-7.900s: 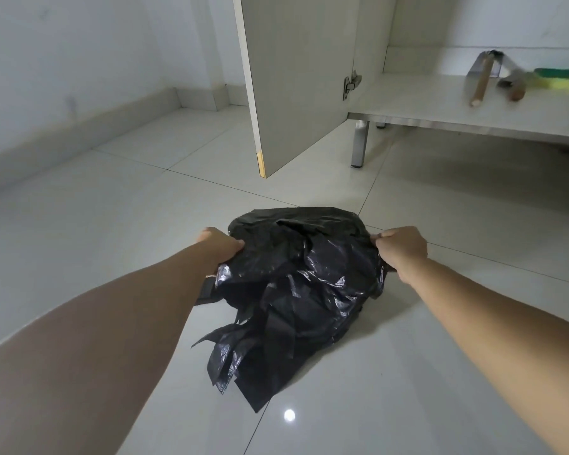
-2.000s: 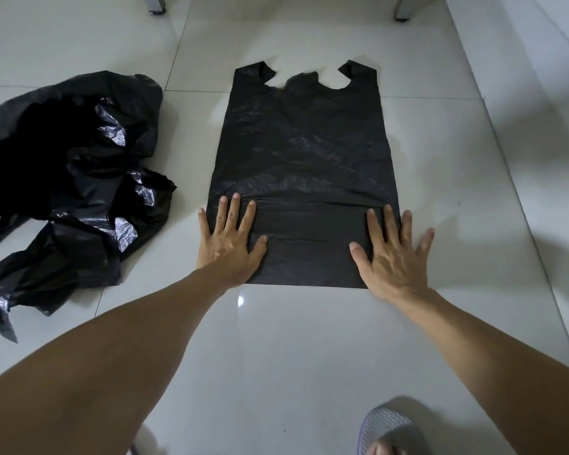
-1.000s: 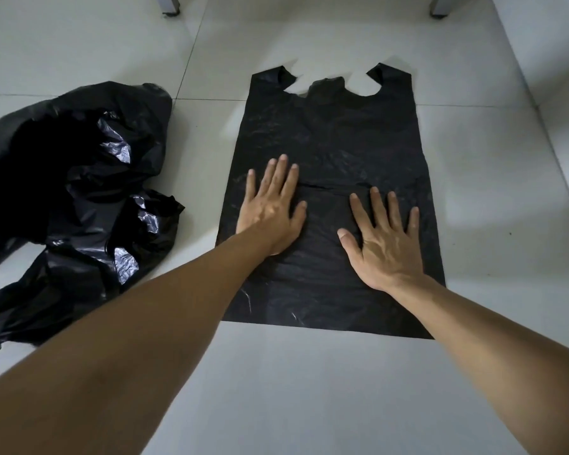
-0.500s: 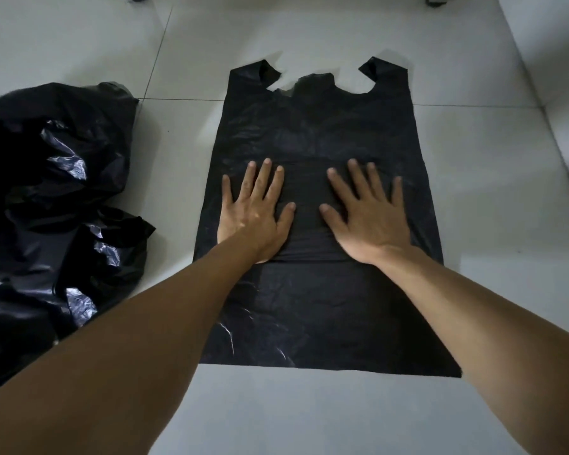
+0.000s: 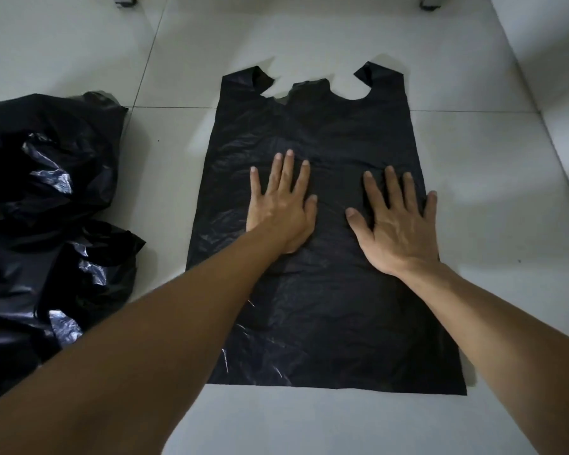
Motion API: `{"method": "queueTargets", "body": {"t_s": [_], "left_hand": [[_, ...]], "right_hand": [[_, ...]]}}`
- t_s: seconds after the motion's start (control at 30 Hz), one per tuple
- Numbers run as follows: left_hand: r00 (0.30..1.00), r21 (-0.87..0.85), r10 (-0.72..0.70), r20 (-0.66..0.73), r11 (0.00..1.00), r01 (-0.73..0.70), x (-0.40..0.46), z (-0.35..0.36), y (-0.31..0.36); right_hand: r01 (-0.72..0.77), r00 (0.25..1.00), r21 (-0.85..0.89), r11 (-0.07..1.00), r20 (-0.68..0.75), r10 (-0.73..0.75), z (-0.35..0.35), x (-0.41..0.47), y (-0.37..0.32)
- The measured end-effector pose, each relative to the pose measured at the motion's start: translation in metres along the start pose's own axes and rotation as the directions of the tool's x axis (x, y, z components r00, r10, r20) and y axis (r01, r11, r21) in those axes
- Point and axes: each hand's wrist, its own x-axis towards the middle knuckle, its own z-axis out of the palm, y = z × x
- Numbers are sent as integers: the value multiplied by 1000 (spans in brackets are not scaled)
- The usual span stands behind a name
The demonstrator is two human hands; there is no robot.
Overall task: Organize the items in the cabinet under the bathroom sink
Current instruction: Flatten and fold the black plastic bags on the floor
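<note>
One black plastic bag [image 5: 316, 290] is pressed flat on the floor tiles at frame centre by the left hand [image 5: 281, 205] and right hand [image 5: 396, 224], fingers spread, while the crumpled bag heap [image 5: 46, 208] at left seems unsorted.

Plain black flat bag [image 5: 322, 290], glossy black crumpled bags [image 5: 46, 208], pale grey-white floor tiles [image 5: 493, 152]

Dim, soft light from the upper right, faint glints on crumpled plastic [image 5: 51, 178], wide-angle bending at edges.
</note>
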Motion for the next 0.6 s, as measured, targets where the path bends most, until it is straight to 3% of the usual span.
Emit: {"method": "queueTargets", "body": {"t_s": [0.1,0.23,0.47,0.6], "left_hand": [[998,23,-64,13,998,63,14,-1,-31],[967,3,-251,38,968,252,22,-12,-63],[977,-6,-215,-10,977,215,20,-1,-58],[977,19,-210,-30,977,210,21,0,-57]], "right_hand": [[8,1000,-3,1000,5,-8,0,0,0],[-3,999,-26,1000,32,4,0,-1,0],[-24,997,-44,999,76,28,-14,1,-6],[25,999,-17,1000,-30,-25,-38,33,-36]]}}
